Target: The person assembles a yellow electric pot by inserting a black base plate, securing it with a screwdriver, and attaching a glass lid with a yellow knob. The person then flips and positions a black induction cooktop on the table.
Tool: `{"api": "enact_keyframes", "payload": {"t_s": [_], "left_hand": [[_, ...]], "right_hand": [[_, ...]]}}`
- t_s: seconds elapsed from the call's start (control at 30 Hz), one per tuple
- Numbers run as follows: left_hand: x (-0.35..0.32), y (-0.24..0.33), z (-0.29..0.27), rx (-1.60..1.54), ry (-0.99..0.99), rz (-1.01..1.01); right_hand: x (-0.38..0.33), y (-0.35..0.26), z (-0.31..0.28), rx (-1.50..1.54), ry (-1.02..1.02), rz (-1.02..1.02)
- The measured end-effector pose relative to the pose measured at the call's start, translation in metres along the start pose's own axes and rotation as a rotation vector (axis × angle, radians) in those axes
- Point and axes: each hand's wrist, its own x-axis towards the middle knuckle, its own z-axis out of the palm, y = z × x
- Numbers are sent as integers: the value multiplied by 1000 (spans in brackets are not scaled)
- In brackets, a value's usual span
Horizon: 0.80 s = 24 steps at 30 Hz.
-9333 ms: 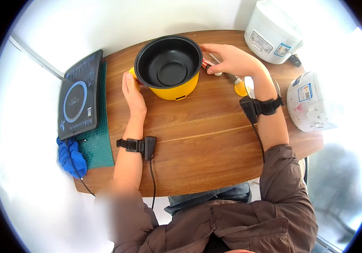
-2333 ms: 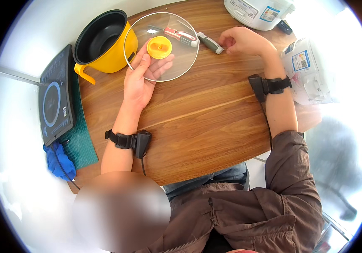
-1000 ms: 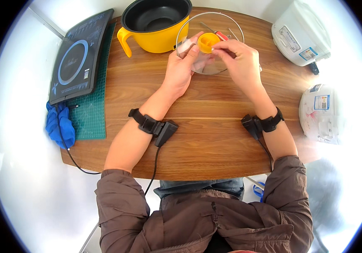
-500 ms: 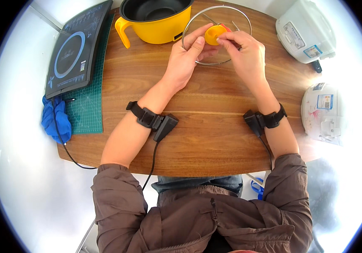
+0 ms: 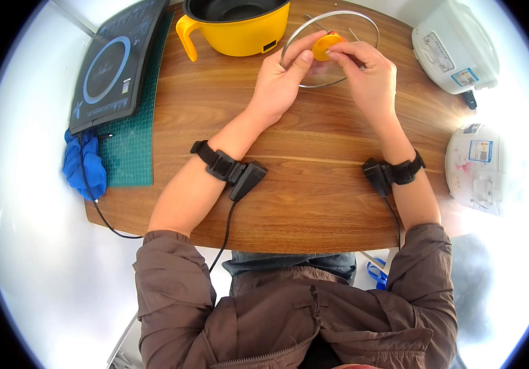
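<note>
A round clear glass pot lid (image 5: 320,85) with a metal rim is raised over the far part of the table, tilted. In its middle sits a yellow round knob (image 5: 326,47), with a bit of red behind it. My left hand (image 5: 281,80) grips the lid, its thumb against the knob and its other fingers partly hidden by the glass. The thumb and fingertips of my right hand (image 5: 369,71) are pinched at the knob's right edge. Whether something small is also between them, I cannot tell.
A yellow pot (image 5: 240,37) with a black inside stands at the far left of the lid. Further left, a black induction cooker (image 5: 105,74) lies on a green cutting mat (image 5: 130,154) beside a blue cloth (image 5: 89,169). Two white rice cookers (image 5: 458,46) stand along the right.
The view has shifted slightly, so everything sits a little further right in it. The knob and lid have tilted a little in my hands. My hands keep their grip.
</note>
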Motion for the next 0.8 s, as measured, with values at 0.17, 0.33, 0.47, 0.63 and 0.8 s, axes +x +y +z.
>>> {"api": "enact_keyframes", "payload": {"t_s": [0.17,0.33,0.47,0.63,0.8], "left_hand": [[1,-1,-2,51,-12,40],[0,1,-2,58,-13,58],[0,1,-2,84,-19,56],[0,2,-2,75,-27,50],[-1,2,-2,44,-39,59]], "right_hand": [[-2,-1,3,29,33,59],[-2,-5,5,44,63,135],[-2,2,4,-6,61,11],[-3,2,5,-50,59,-51],[-4,-1,7,-49,71,-107]]}}
